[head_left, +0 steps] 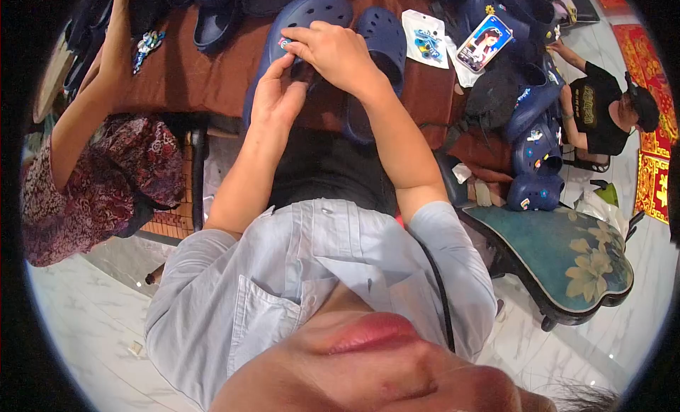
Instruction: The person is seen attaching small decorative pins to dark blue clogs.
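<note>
The right hand pinches a small colourful charm against the top of a navy clog, fingers closed narrowly on it as if to press it into a hole. The left hand cups the clog's side from below, steadying it; how tight its grip is cannot be seen. A 2nd navy clog lies touching the right wrist on the brown table. Beyond lie 2 charm packets, and more clogs are piled at the right.
</note>
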Action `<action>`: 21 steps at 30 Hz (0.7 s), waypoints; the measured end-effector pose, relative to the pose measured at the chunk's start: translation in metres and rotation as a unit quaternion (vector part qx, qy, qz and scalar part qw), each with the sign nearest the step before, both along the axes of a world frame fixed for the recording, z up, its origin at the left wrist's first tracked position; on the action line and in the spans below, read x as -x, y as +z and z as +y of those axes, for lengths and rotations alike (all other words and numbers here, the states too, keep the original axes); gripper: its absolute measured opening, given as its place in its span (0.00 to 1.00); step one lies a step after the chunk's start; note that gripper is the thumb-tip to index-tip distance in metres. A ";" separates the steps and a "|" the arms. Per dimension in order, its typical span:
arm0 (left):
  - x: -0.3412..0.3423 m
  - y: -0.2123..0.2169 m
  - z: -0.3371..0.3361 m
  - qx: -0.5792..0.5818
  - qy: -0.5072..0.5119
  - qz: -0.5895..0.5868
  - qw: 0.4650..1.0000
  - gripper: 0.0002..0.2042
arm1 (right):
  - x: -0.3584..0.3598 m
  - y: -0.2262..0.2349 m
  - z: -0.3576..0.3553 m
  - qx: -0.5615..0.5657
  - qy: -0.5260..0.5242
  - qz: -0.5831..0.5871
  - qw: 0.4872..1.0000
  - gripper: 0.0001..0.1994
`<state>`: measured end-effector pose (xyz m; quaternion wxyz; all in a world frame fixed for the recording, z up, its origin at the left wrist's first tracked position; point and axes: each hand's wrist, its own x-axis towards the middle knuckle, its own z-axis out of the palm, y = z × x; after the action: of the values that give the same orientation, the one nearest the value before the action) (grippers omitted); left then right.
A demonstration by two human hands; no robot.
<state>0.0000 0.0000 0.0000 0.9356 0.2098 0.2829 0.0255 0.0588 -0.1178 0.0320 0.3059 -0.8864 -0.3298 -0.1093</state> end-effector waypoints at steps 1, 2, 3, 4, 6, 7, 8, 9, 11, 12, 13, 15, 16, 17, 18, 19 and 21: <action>-0.002 -0.006 0.004 0.055 -0.013 -0.013 0.998 0.16 | 0.000 0.003 0.000 -0.002 0.007 -0.001 1.000 0.14; -0.002 -0.012 0.007 0.110 -0.026 -0.025 0.993 0.16 | 0.000 0.004 0.000 -0.003 0.013 -0.001 1.000 0.14; -0.002 -0.012 0.007 0.111 -0.028 -0.024 0.993 0.16 | 0.000 0.003 0.000 -0.002 0.012 0.000 1.000 0.14; 0.000 -0.011 0.008 0.126 -0.029 -0.036 0.991 0.15 | 0.000 0.003 0.000 -0.007 0.019 0.000 1.000 0.14; 0.001 -0.011 0.008 0.141 -0.030 -0.045 0.988 0.14 | -0.001 0.000 0.000 -0.012 0.026 0.002 1.000 0.14; 0.001 -0.010 0.007 0.154 -0.026 -0.043 0.987 0.14 | -0.001 -0.002 0.000 -0.027 0.033 -0.008 0.999 0.13; 0.002 -0.010 0.007 0.166 -0.021 -0.041 0.985 0.13 | -0.002 -0.004 0.000 -0.043 0.039 -0.018 0.998 0.12; 0.002 -0.012 0.009 0.164 -0.020 -0.041 0.985 0.13 | -0.003 -0.004 0.002 -0.044 0.039 -0.017 0.998 0.12; -0.002 -0.018 0.015 0.153 -0.022 -0.028 0.988 0.12 | -0.005 -0.001 0.007 -0.061 0.073 0.008 0.995 0.09; -0.003 -0.019 0.016 0.153 -0.022 -0.028 0.988 0.12 | -0.005 -0.002 0.008 -0.061 0.073 0.007 0.995 0.09; -0.004 -0.020 0.016 0.150 -0.024 -0.041 0.988 0.12 | -0.005 -0.002 0.010 -0.076 0.067 0.016 0.995 0.09; -0.006 -0.018 0.015 0.148 -0.026 -0.054 0.987 0.11 | -0.005 -0.006 0.012 -0.089 0.061 0.024 0.994 0.08; -0.008 -0.015 0.012 0.135 -0.017 -0.043 0.990 0.10 | -0.005 -0.009 0.012 -0.128 0.056 0.021 0.990 0.08; -0.010 -0.013 0.009 0.123 -0.009 -0.031 0.992 0.09 | -0.005 -0.012 0.011 -0.166 0.050 0.018 0.985 0.07; -0.011 -0.012 0.008 0.124 -0.007 -0.030 0.992 0.09 | -0.005 -0.009 0.009 -0.165 0.052 0.019 0.985 0.07; -0.010 -0.010 0.007 0.110 0.007 -0.039 0.993 0.08 | -0.003 -0.003 0.002 -0.202 0.040 0.021 0.978 0.07; -0.010 -0.012 0.009 0.097 0.019 -0.046 0.994 0.08 | -0.004 0.005 -0.018 -0.235 0.006 0.016 0.972 0.07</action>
<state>0.0102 0.0086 -0.0120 0.9629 0.1112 0.2446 0.0256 0.0630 -0.1357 0.0371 0.5114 -0.7894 -0.2951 -0.1681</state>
